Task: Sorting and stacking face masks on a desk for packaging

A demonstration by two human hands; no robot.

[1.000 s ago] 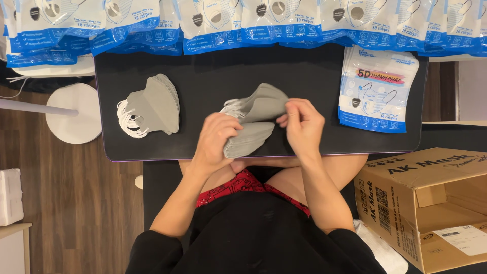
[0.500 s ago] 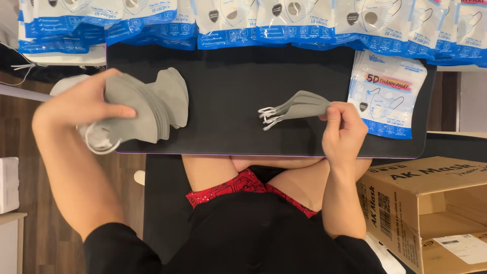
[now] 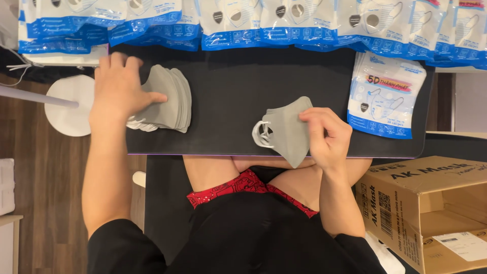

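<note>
From the head view, the left hand (image 3: 117, 89) now lies flat and released on the stack of grey masks (image 3: 165, 99) on the bench (image 3: 228, 81), no longer lifting it. The right hand (image 3: 327, 137) has turned its grey mask (image 3: 286, 129) broadside, pinched in its grip, just beside the sealed mask packet (image 3: 385, 96).

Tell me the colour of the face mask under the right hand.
Grey, with white ear loops; the face mask under the right hand shows in the head view.

The left hand (image 3: 117, 89) hides part of the grey mask stack (image 3: 170, 99); the cardboard box (image 3: 431, 203) is cropped.
</note>
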